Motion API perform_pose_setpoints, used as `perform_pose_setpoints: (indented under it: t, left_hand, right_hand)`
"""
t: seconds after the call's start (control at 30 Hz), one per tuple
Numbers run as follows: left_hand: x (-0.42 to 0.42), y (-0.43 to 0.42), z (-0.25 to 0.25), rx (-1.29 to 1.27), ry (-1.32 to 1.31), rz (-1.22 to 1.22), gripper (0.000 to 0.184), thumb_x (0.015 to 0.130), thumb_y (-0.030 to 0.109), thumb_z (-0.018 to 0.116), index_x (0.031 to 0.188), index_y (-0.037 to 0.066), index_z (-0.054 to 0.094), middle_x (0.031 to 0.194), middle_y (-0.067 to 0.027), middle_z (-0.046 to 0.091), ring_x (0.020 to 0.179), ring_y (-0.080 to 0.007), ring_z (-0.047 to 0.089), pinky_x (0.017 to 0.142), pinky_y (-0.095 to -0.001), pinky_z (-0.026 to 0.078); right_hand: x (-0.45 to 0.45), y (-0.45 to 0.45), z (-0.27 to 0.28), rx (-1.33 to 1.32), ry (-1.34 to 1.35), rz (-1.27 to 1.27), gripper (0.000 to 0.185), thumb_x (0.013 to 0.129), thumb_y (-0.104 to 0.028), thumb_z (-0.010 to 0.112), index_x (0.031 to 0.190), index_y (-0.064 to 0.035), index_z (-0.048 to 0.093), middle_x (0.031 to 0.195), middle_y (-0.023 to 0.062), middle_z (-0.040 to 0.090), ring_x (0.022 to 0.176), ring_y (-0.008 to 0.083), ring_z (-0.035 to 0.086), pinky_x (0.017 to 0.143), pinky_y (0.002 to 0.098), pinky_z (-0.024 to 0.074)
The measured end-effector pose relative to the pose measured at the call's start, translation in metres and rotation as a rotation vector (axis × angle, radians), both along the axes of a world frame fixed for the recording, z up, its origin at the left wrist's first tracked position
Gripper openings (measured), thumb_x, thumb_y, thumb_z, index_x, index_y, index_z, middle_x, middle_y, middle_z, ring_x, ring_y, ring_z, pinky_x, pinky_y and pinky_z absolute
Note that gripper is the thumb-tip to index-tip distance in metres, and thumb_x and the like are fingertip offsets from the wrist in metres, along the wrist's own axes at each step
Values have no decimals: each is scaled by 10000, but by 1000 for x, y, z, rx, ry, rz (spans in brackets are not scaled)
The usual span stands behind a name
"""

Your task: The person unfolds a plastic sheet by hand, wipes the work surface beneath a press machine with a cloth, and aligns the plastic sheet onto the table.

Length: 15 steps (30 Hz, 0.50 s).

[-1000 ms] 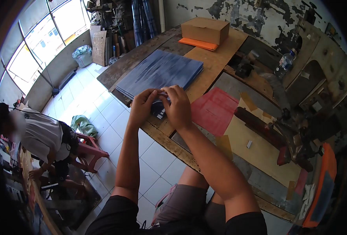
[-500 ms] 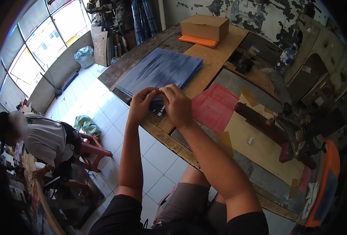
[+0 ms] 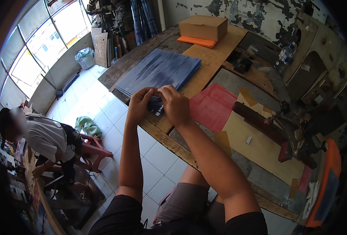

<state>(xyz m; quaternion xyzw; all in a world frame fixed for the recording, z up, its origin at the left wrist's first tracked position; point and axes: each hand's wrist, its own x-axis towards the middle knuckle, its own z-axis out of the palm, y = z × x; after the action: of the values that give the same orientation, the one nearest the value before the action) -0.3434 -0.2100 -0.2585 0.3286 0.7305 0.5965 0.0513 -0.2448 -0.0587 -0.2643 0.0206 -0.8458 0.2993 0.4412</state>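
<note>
My left hand and my right hand meet at the fingertips over the wooden table edge. Both are closed in a pinch, and whatever is between the fingers is too small to make out. Just below the fingertips a dark item with white marks shows between the hands. Behind them lies a stack of bluish sheets. To the right of my right hand is a red sheet on the work surface.
A cardboard box rests on an orange packet at the back. On the right stands a metal machine with a dark red bar, over a cream board. Another person bends over a bench at the left, by a red stool.
My hands stay pinched together at nearly the same spot, with small finger shifts. The other person's hand has moved slightly on the bench, and the view has shifted a little.
</note>
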Motion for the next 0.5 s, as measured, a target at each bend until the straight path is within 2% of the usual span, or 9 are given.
perform_pose_setpoints:
  t: [0.2, 0.5]
  left_hand:
    - [-3, -1, -3, 58, -68, -35, 284, 1136, 192, 613, 1185, -41, 767, 1118, -73, 816, 1098, -140, 741, 1035, -311, 546]
    - [-12, -5, -12, 59, -61, -64, 227, 1058, 176, 684, 1092, -30, 772, 1042, -45, 807, 972, -96, 706, 929, -283, 548]
  right_hand:
    - [1, 0, 3, -20, -8, 6, 138, 1037, -68, 627, 1161, -49, 686, 1104, 108, 714, 983, 350, 764, 780, 472, 626]
    - [8, -3, 8, -48, -62, 40, 108, 988, -83, 688, 1087, -60, 652, 1073, 107, 675, 959, 351, 751, 762, 486, 615]
